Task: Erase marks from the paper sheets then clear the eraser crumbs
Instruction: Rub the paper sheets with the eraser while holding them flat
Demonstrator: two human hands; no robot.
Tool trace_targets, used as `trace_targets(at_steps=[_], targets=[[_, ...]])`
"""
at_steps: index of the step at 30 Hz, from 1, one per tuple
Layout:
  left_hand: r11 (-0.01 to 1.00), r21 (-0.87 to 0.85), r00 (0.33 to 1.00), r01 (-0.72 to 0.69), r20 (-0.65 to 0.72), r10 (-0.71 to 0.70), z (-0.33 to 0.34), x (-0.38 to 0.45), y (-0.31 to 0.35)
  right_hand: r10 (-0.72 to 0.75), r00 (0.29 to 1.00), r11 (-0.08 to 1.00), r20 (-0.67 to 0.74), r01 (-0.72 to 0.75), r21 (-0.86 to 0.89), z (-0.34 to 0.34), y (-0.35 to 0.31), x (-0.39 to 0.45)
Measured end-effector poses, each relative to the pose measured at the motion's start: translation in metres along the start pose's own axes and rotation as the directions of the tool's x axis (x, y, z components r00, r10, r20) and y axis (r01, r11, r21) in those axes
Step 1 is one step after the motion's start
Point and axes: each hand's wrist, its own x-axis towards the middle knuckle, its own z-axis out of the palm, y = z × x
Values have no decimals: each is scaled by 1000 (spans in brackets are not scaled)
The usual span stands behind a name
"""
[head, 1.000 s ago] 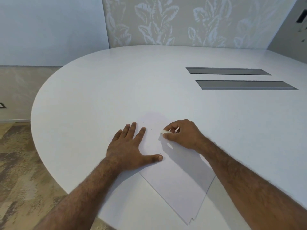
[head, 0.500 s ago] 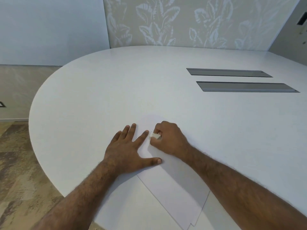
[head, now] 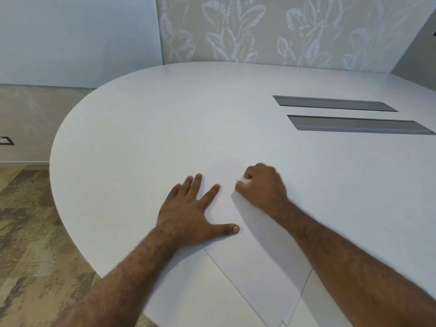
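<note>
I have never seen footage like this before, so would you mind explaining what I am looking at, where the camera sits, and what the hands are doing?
There is no machine here: these are a person's two bare hands, filmed by a wide-angle camera worn on the head, looking forward and down. The surface is a large white table with two grey slots set into it. A small stack of white paper sheets lies near the front edge. The left hand rests flat with fingers spread, pressing the sheets down so that they do not slide. The right hand is curled round a small white eraser, held against the paper. It looks blurred, which suggests rubbing. A few tiny dark specks near the left fingers may be crumbs; they are too small to tell.
</note>
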Motion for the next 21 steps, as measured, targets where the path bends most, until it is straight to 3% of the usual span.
trace_targets(at_steps=[3,7,11,15,19,21], targets=[[1000,-7,1000,-2,-8,2,0,1,0,-111,989,986,95,98,133,11,-10,-16],[1000,4,1000,-4,2,4,0,1,0,55,998,998,28,-56,30,-7,1,12],[1000,-10,1000,-3,-24,3,0,1,0,-124,986,988,109,112,110,15,-21,-14],[1000,2,1000,-12,0,12,-1,1,1,24,999,1000,36,-25,17,1,-11,10],[1000,3,1000,-12,-16,12,0,0,0,-133,984,991,116,128,49,14,-23,-7],[1000,-2,1000,-12,-24,11,-1,3,0,-106,990,993,91,102,54,9,-19,1]])
